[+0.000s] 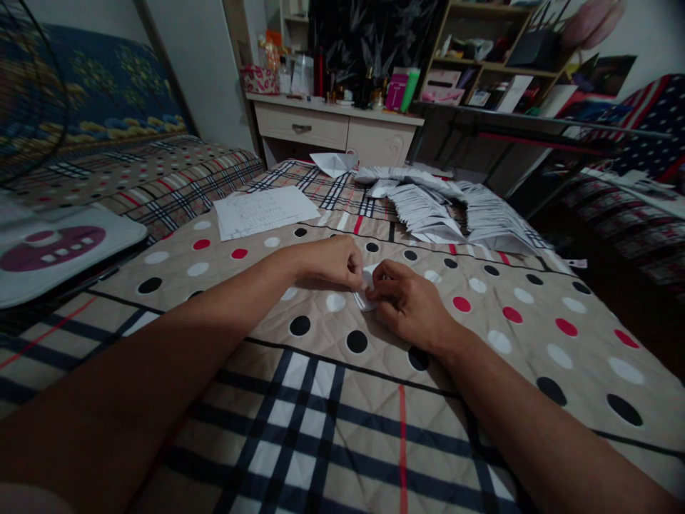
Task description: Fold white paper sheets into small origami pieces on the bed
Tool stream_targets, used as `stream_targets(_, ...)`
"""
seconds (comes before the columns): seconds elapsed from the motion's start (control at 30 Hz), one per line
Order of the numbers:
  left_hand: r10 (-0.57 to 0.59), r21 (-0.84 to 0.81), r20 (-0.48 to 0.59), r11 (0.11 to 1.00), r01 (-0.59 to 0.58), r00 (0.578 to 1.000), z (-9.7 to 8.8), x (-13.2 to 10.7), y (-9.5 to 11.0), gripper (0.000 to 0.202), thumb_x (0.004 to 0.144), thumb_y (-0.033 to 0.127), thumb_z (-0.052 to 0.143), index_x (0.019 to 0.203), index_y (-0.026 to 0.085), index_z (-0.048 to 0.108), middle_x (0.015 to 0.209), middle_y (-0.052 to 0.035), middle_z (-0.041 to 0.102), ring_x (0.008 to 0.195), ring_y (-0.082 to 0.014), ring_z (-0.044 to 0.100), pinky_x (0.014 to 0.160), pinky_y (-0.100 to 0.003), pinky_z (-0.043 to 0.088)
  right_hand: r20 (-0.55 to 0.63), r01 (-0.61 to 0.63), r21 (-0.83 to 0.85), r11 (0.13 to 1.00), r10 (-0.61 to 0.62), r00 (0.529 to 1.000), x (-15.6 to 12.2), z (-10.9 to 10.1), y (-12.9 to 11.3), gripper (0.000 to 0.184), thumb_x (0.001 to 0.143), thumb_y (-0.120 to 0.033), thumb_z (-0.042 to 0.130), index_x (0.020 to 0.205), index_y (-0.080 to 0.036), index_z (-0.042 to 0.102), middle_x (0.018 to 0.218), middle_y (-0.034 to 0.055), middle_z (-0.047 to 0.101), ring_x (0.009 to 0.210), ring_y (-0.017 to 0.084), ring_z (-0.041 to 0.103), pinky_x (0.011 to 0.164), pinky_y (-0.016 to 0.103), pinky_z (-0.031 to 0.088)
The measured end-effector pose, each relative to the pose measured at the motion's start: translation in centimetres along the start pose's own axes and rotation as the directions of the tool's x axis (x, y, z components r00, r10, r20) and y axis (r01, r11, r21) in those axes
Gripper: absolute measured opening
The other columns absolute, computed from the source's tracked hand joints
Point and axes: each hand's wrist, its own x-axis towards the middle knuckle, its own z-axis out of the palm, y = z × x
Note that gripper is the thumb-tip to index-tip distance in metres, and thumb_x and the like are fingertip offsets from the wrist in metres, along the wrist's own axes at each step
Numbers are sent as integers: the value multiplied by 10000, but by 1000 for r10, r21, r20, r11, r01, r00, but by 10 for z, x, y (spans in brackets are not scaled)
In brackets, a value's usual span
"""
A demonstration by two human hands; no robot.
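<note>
A small folded piece of white paper (pixel 367 285) lies on the quilted bedspread (pixel 514 343) with dots and plaid. My left hand (pixel 330 263) is closed with its fingertips pinching the paper's left side. My right hand (pixel 407 300) is closed on the paper's right side, pressing it down against the bedspread. Most of the paper is hidden under the fingers.
A long row of folded white paper pieces (pixel 454 210) lies further back, with one larger folded paper (pixel 335 163) behind it. A written sheet (pixel 263 211) lies at the left. A white pad (pixel 53 250) sits far left. A dresser (pixel 332 128) and shelves (pixel 492 64) stand behind.
</note>
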Motion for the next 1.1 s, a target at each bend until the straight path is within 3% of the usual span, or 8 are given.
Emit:
stream_targets(0.13,3,131,81,991,-14,997,4,2,-2,63,660,174,718,693,123,701,645,-12,645,586,-103,561,573,-217,403,-34,-67,96,993,71,997,1,4,3,215,751,-133,539,745,-191,747,886,55,607,827,187,583,724,298,442)
stream_targets(0.23,-10,283,-24,959,16,1000,6,2,-1,225,630,228,752,822,136,680,777,-19,648,700,-126,571,619,-221,404,-65,-104,154,983,115,991,1,8,7,181,773,-168,560,693,-179,721,830,44,589,778,172,572,693,287,435)
stream_targets(0.3,-58,380,-110,920,96,992,5,1,1,386,587,318,792,909,147,665,859,-30,649,761,-146,568,639,-227,399,-78,-109,165,980,123,989,1,10,8,156,753,-159,573,662,-170,699,815,41,581,756,165,567,674,281,428)
stream_targets(0.43,-230,449,-120,855,259,966,1,-2,9,401,579,463,781,816,156,680,748,-26,645,659,-143,540,585,-244,347,-93,-114,166,980,131,987,1,11,7,137,710,-118,568,649,-166,680,810,39,583,725,155,560,628,267,407)
stream_targets(0.53,-293,379,-83,874,303,952,0,-3,9,360,590,481,763,704,156,658,639,-3,606,583,-127,506,540,-249,310,-99,-107,160,981,124,987,0,11,5,132,696,-105,568,651,-167,676,824,43,591,745,161,566,636,268,412)
stream_targets(0.7,-259,219,-101,936,275,961,1,-2,-1,311,562,415,786,647,154,640,584,24,558,549,-109,471,507,-243,288,-113,-117,153,981,135,984,0,10,3,125,672,-98,583,673,-176,680,867,46,608,794,175,588,675,278,437)
stream_targets(0.9,-291,-97,-58,954,284,955,-1,-4,-5,287,600,368,763,728,117,704,576,-5,603,495,-99,489,490,-229,336,-109,-123,154,980,141,984,1,11,3,152,649,-66,571,683,-184,661,916,48,642,838,186,598,721,292,459)
stream_targets(1.1,-285,-6,-136,958,286,949,5,-2,-3,230,600,330,761,668,113,722,531,-10,598,479,-99,478,469,-223,290,-124,-117,165,979,138,983,1,14,4,155,635,-56,580,665,-190,650,885,49,660,842,196,598,723,300,466)
